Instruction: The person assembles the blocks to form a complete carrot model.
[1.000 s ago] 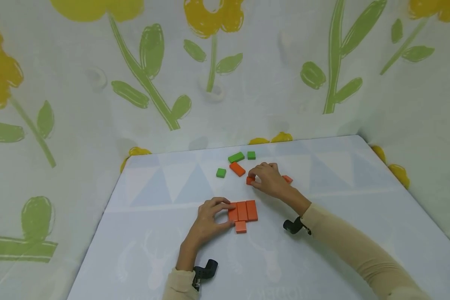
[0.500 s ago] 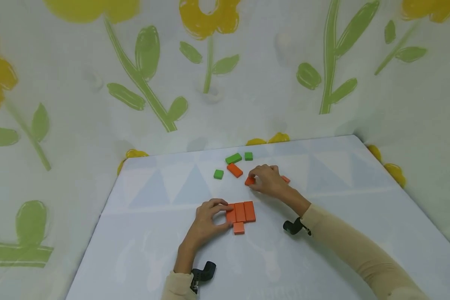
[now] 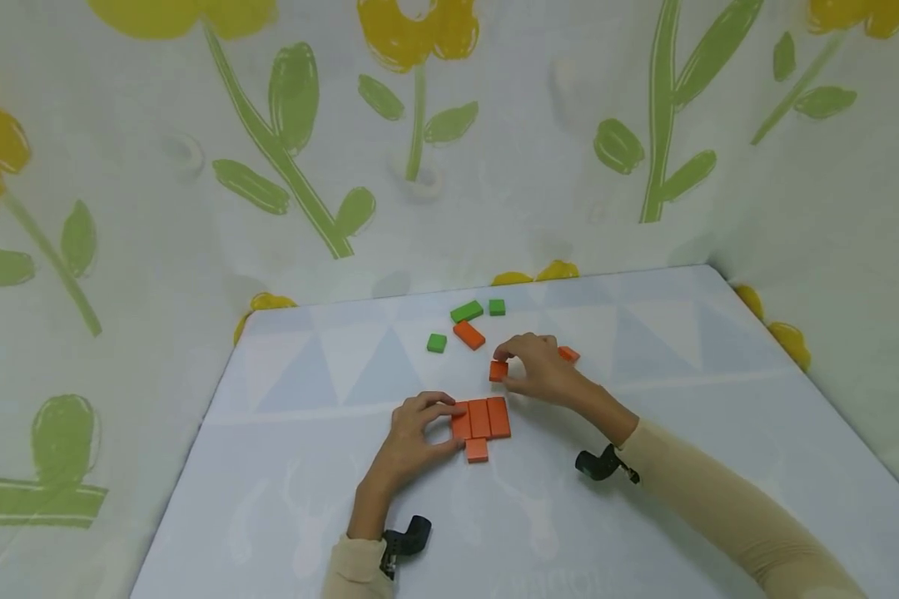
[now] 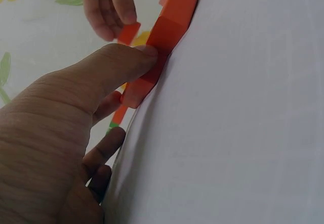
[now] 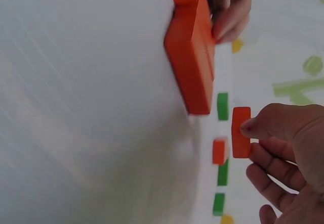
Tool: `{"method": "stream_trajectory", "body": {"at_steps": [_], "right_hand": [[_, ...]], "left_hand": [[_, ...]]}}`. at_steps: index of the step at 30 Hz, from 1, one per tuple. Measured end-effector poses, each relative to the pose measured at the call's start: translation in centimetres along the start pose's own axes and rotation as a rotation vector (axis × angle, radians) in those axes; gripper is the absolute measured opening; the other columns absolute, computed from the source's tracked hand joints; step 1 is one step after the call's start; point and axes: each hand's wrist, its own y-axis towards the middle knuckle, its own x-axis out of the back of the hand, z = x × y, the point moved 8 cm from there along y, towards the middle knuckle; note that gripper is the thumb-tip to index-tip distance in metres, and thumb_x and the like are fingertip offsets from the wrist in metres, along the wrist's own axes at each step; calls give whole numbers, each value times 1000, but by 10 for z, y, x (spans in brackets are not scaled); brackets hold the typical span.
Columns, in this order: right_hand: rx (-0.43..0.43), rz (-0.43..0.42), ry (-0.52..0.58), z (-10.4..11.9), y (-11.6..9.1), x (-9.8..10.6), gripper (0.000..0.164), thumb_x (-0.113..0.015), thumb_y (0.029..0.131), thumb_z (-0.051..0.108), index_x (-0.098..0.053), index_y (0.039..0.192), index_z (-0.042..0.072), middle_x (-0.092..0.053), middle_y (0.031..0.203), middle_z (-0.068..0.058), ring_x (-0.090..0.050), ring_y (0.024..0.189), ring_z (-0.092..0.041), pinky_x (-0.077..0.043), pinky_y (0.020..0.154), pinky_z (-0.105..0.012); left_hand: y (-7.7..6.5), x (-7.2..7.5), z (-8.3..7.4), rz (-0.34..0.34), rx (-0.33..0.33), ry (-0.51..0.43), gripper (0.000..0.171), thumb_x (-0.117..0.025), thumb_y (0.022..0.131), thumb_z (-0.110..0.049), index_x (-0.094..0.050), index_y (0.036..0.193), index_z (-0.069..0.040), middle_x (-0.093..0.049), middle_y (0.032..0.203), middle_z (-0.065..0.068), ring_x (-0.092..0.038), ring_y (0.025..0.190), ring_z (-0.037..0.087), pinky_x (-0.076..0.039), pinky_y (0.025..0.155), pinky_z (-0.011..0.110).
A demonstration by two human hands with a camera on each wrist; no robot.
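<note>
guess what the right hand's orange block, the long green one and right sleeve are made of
Orange block in the right hand: perhaps painted wood or plastic; smooth, evenly coloured faces. Long green block: likely the same, uniform and smooth-looking. Right sleeve: matte fabric, judging by its wrinkles.

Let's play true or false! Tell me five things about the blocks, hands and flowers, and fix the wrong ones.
1. The right hand pinches an orange block. True.
2. The left hand touches the row of orange blocks. True.
3. Someone built a green tower. False: the three green blocks lie on the table, unstacked.
4. A smaller block sits against the row's near side. True.
5. Everything painted behind the table is blue. False: the flowers are yellow.
</note>
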Motion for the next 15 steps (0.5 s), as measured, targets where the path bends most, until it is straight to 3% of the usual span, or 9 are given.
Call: {"method": "stream_trajectory", "body": {"at_steps": [15], "right_hand": [[267, 1, -41, 55, -67, -8, 34, -81, 82, 18, -68, 113, 16, -65, 114, 6, -54, 112, -15, -32, 95, -45]], "left_hand": [[-1, 1, -3, -6, -23, -34, 40, -81, 84, -28, -71, 123, -22, -57, 129, -4, -49, 121, 22, -28, 102, 51]]}}
